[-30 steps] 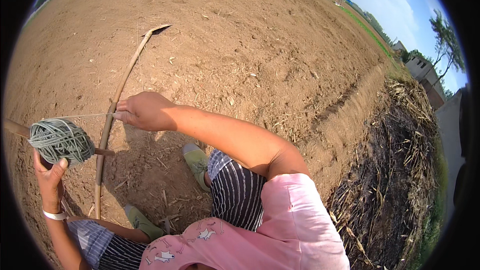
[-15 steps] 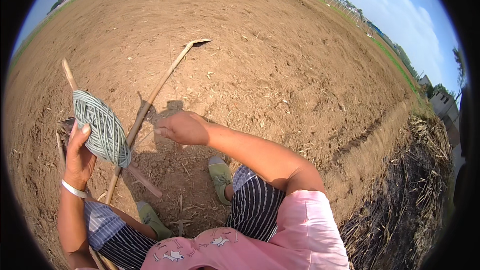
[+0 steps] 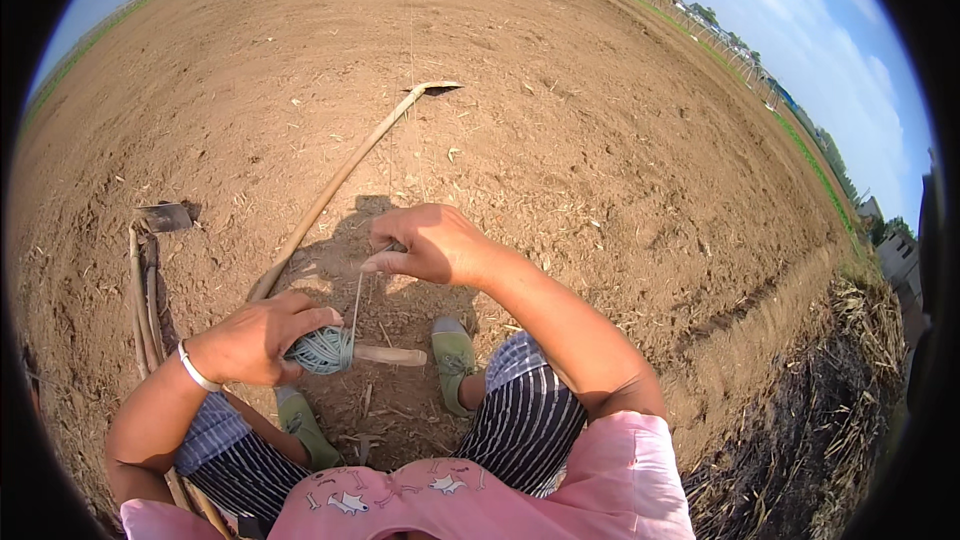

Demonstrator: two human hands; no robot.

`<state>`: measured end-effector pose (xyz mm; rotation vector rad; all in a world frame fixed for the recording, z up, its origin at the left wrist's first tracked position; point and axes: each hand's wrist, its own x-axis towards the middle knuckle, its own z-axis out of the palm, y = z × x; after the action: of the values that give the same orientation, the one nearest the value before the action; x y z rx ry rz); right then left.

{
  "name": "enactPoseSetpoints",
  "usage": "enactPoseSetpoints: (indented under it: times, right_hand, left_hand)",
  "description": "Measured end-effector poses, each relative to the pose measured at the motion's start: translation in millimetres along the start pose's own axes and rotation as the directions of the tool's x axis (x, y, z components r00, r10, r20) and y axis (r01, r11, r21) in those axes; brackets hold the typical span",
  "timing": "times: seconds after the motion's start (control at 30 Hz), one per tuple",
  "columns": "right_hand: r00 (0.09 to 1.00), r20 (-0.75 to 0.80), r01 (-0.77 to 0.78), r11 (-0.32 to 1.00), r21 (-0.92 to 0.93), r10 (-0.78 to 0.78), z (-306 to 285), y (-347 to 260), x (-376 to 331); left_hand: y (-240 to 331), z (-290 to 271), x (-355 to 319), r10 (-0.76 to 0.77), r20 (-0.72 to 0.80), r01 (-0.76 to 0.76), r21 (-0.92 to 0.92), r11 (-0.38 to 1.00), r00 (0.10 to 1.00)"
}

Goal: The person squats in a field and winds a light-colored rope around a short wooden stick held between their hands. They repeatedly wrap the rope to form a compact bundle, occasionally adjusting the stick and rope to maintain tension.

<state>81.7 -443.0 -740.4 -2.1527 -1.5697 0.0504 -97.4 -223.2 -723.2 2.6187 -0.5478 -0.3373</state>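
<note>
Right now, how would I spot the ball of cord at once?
Over the brown field, find the left hand with the white wristband. It holds the ball of cord, wound on a wooden stick; round and grey-green, it stands apart from the long hoe beyond.

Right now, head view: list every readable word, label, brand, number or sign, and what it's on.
No readable text in view.
Pink shirt: printed figures, no lettering I can make out.
Twine ball, wooden stick, hoe: no visible markings.
White wristband: too small to tell if it's marked.
Grey building at the right edge: too far and small to read anything.
</note>
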Motion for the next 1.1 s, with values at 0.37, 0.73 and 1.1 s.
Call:
enactPoseSetpoints:
  times: [0.37, 0.73, 1.1]
  right_hand:
    - [0.988, -0.114, -0.049, 0.922, 0.383, 0.100, 2, -4, 10]
    - [0.990, 0.136, -0.033, 0.919, 0.393, -0.022, 49, -9, 24]
    - [0.987, -0.057, 0.134, 0.965, -0.225, -0.150, 10, -25, 9]
  left_hand:
    - [-33, -33, -27, -0.417, -0.754, -0.371, -0.628, 0.685, 0.507]
    - [-33, -37, -22, -0.410, -0.583, -0.614, -0.787, 0.069, 0.701]
    - [-54, 3, 6, -0.297, -0.092, 0.307, 0.135, 0.942, 0.951]
